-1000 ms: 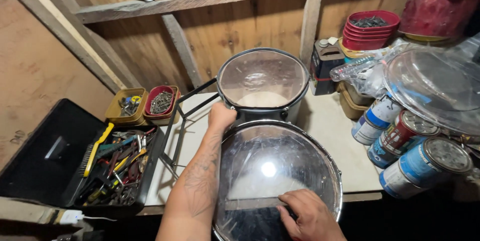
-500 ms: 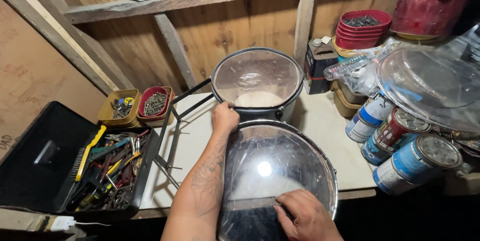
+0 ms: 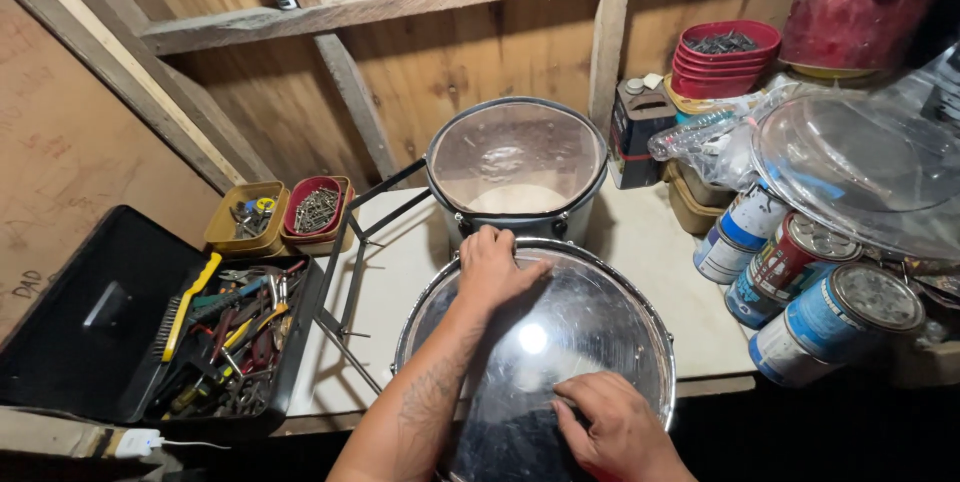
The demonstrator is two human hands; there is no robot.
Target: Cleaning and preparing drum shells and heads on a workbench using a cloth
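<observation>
A drum with a clear skin and a metal hoop (image 3: 655,337) lies in front of me on the white bench. My left hand (image 3: 492,267) rests flat on the far edge of the skin, fingers spread toward the hoop. Pressing on the near part of the skin is my right hand (image 3: 615,427), palm down. A second, smaller drum (image 3: 516,170) with a clear skin stands just behind, against the wooden wall.
An open black toolbox (image 3: 150,327) full of hand tools sits at the left. Small yellow (image 3: 248,217) and red (image 3: 316,208) trays hold screws. Several paint cans (image 3: 835,312), a loose clear drum skin (image 3: 860,167) and stacked red bowls (image 3: 722,57) crowd the right.
My left hand stays on the drum's far edge, my right on the near skin; my view has drifted slightly left.
</observation>
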